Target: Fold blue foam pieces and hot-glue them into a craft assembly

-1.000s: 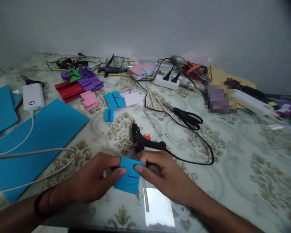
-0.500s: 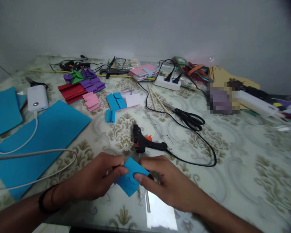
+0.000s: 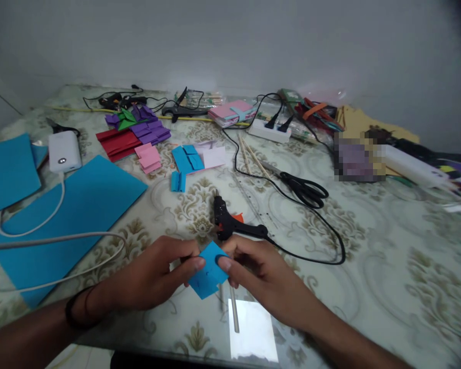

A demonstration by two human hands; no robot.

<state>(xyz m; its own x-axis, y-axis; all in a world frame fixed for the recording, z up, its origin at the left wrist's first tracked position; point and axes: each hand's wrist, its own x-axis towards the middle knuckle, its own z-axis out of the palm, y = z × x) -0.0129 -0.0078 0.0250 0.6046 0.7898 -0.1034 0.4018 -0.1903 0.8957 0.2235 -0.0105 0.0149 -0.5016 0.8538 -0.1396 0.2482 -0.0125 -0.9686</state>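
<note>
Between my two hands is a small folded piece of blue paper [image 3: 208,279], held tilted above the table near its front edge. My left hand [image 3: 159,271] pinches its left side, thumb on top and fingers curled beneath. On the other side my right hand [image 3: 259,274] grips the paper the same way, its thumb pressing the upper right part. Just beyond the hands lies a black glue gun [image 3: 234,224] with its nozzle pointing away. A glue stick [image 3: 234,310] extends from behind the paper toward the front. The undersides of the paper are hidden by my fingers.
Large blue sheets [image 3: 77,225] and a white power bank [image 3: 64,151] with a cable lie left. Folded red paper [image 3: 117,144], pink paper [image 3: 148,157] and purple paper [image 3: 151,132] sit behind. Black-handled scissors [image 3: 305,189] and a white power strip [image 3: 271,131] are at back right.
The blue paper has turned and shifted slightly up between my hands. My right hand has moved its grip on it a little. The whole view has shifted slightly.
</note>
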